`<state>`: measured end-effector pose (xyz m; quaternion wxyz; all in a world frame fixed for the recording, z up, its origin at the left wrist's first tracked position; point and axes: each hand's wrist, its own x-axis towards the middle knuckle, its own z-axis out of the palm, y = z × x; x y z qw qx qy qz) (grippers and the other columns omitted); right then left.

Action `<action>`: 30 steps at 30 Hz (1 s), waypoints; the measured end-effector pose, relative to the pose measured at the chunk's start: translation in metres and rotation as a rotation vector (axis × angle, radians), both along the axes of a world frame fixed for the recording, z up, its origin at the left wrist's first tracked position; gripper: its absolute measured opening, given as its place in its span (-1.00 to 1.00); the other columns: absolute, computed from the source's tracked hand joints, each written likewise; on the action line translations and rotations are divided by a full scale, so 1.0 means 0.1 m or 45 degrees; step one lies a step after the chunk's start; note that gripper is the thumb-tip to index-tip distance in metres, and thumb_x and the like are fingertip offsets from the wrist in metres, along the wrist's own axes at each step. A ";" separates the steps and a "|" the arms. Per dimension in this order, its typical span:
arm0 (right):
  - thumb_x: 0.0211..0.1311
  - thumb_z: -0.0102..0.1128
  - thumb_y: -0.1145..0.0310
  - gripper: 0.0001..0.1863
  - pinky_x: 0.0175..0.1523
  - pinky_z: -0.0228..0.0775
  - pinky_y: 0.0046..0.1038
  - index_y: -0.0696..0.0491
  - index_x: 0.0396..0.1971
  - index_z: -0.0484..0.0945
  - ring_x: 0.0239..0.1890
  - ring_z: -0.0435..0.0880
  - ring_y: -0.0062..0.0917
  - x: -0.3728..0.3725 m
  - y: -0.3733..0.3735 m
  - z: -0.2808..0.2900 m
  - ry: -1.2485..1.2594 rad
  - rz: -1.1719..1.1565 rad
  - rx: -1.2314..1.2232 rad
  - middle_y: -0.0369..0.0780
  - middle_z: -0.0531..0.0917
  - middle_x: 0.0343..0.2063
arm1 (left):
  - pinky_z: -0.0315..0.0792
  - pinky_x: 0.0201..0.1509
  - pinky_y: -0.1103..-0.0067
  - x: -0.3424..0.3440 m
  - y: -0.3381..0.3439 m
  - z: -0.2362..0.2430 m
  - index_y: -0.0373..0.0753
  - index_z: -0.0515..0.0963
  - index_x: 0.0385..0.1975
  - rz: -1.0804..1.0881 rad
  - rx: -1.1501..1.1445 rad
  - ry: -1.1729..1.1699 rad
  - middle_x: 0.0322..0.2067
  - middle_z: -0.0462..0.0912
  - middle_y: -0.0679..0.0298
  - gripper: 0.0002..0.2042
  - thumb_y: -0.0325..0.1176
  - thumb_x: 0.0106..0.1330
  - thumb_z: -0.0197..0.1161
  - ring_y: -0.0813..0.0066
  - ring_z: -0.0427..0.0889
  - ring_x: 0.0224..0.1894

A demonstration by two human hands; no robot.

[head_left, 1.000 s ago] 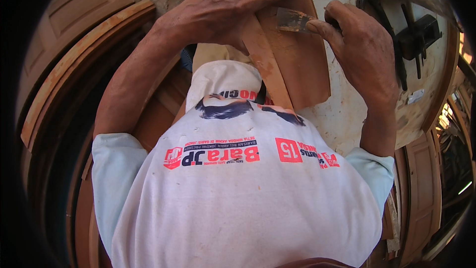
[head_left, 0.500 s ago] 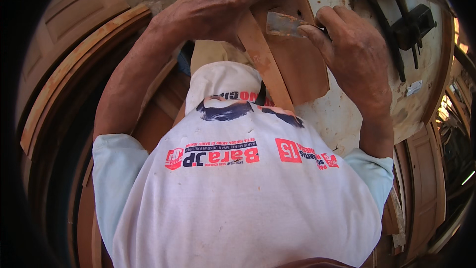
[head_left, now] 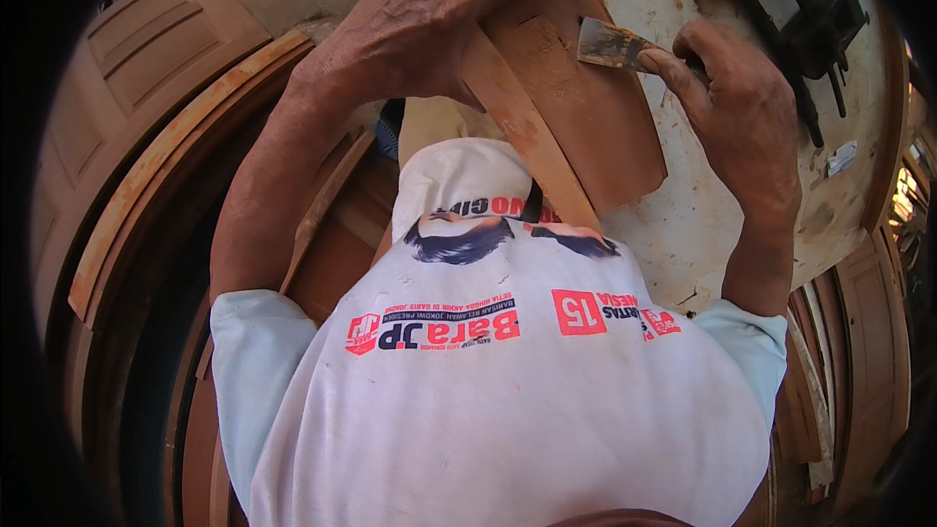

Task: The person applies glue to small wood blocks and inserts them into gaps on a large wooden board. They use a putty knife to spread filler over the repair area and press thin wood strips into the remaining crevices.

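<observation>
My right hand (head_left: 737,107) is closed round a putty knife (head_left: 615,45). Its blade carries brown and dark smears and lies over the right edge of a brown wooden panel (head_left: 610,137); whether it touches the wood I cannot tell. Left of the blade, a rough patch of brown paste or dust (head_left: 551,49) marks the panel's face, close to a thin dark slit. My left hand (head_left: 429,24) lies across the panel's far left part with fingers stretched out. Along the panel's left side runs a paler wooden edge strip (head_left: 532,127). The left thumb is hidden.
The panel lies on a stained whitish tabletop (head_left: 698,224). A black metal clamp (head_left: 820,34) lies at the far right, with a small pale scrap (head_left: 841,158) nearer me. Panelled wooden doors (head_left: 161,29) and curved frame pieces (head_left: 171,137) stand at left; more boards (head_left: 849,361) are at right.
The putty knife has moved right across the panel to its edge, uncovering the rough patch. My left hand stays on the wood. The whole view has shifted slightly.
</observation>
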<state>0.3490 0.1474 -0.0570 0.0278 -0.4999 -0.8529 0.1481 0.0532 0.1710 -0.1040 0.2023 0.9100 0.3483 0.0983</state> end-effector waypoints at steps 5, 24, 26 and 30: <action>0.33 0.39 0.18 -0.70 -0.35 0.39 -0.24 0.13 -0.33 0.60 -0.47 0.60 -0.26 0.18 -0.11 -0.10 0.114 -0.300 -0.141 -0.14 0.64 -0.46 | 0.01 0.62 0.13 -0.02 0.02 0.02 -0.34 0.22 0.46 -0.027 -0.017 -0.028 0.46 0.15 -0.07 0.17 0.13 -0.17 0.63 -0.08 0.07 0.56; 0.30 0.42 0.30 -0.75 -0.22 0.44 -0.19 0.15 -0.30 0.56 -0.32 0.62 -0.14 0.61 -0.54 -0.40 0.151 -0.483 0.164 -0.09 0.62 -0.34 | 0.06 0.63 0.13 -0.09 -0.06 -0.11 -0.10 0.23 0.50 0.054 0.107 -0.047 0.50 0.20 0.12 0.26 0.03 -0.41 0.71 0.08 0.09 0.58; 0.25 0.43 0.34 -0.78 -0.13 0.45 -0.16 0.13 -0.29 0.57 -0.28 0.63 -0.12 0.61 -0.45 -0.54 0.136 -0.444 0.193 -0.09 0.63 -0.33 | 0.04 0.64 0.12 -0.10 -0.03 -0.24 -0.16 0.26 0.47 0.052 0.009 -0.073 0.50 0.18 0.09 0.27 0.10 -0.43 0.72 0.04 0.10 0.58; 0.25 0.36 0.46 -0.82 0.01 0.43 -0.13 0.13 -0.20 0.58 -0.22 0.65 -0.14 0.38 -0.24 -0.25 0.202 -0.384 0.150 -0.09 0.63 -0.30 | -0.04 0.66 0.15 -0.10 -0.08 -0.01 -0.21 0.24 0.48 0.022 -0.104 -0.026 0.51 0.14 0.07 0.27 0.12 -0.39 0.71 0.06 0.03 0.60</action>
